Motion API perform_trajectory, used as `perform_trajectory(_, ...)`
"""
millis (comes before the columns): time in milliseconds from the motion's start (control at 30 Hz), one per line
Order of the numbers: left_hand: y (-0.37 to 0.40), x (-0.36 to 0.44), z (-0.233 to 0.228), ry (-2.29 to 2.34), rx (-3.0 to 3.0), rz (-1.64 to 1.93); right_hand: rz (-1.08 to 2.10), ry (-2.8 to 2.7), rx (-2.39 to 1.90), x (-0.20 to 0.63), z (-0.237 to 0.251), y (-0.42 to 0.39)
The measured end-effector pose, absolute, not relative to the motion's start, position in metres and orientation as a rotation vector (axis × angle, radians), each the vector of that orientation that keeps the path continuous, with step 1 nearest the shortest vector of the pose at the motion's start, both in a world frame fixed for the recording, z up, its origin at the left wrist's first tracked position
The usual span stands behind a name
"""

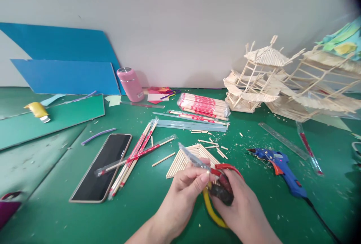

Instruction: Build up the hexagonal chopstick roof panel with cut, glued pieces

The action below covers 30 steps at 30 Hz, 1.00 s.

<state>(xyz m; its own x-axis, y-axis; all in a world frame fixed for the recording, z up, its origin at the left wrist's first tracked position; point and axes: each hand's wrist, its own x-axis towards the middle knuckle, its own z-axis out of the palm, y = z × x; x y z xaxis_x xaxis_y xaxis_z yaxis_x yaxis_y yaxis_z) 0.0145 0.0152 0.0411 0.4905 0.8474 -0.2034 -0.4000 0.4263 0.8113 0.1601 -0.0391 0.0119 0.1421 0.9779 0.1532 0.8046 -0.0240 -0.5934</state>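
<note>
Two hands meet low in the middle of the green worktop (254, 199), and between them they hold a pair of scissors (214, 183) with red and yellow handles. Largest of the things close by is the fan-shaped panel of glued sticks (188, 157), which lies flat on the worktop just beyond the knuckles; it looks light and stiff along the grain but brittle at the glue lines, so I judge it best lifted by its wide edge, not by its point. The scissors are the heavier, harder thing: rigid metal blades, smooth plastic loops that could slip, and a sharp tip pointing up and left over the panel. The right hand (242, 206) is closed round the handle loops, where a firm hold belongs. The left hand (183, 195) pinches the blades near the pivot with thumb and fingertips; whether anything thin sits between the blades I cannot tell. A blue glue gun (282, 168) rests to the right, well apart, and loose wrapped chopsticks (135, 153) lie to the left beside a dark phone (103, 168).
</note>
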Motion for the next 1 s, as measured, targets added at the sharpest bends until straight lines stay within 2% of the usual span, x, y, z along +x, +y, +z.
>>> perform_trajectory(100,0.018,0.01,0.038,0.768,0.853,0.896,0.511,-1.63,-1.913,0.179,0.023,-0.042)
perform_trajectory(200,0.019,0.008,0.033,0.846,0.792,0.81,0.809,-1.608,-1.808,0.193,0.033,-0.05)
perform_trajectory(267,0.019,0.008,0.03,0.848,0.76,0.769,0.892,-1.602,-1.767,0.197,0.035,-0.057)
perform_trajectory(633,0.018,0.001,0.029,0.827,0.825,0.724,0.465,-1.939,-2.005,0.207,0.016,-0.072)
perform_trajectory(1000,0.02,-0.002,0.036,0.827,1.043,0.765,0.441,-2.156,-2.044,0.219,0.007,-0.092)
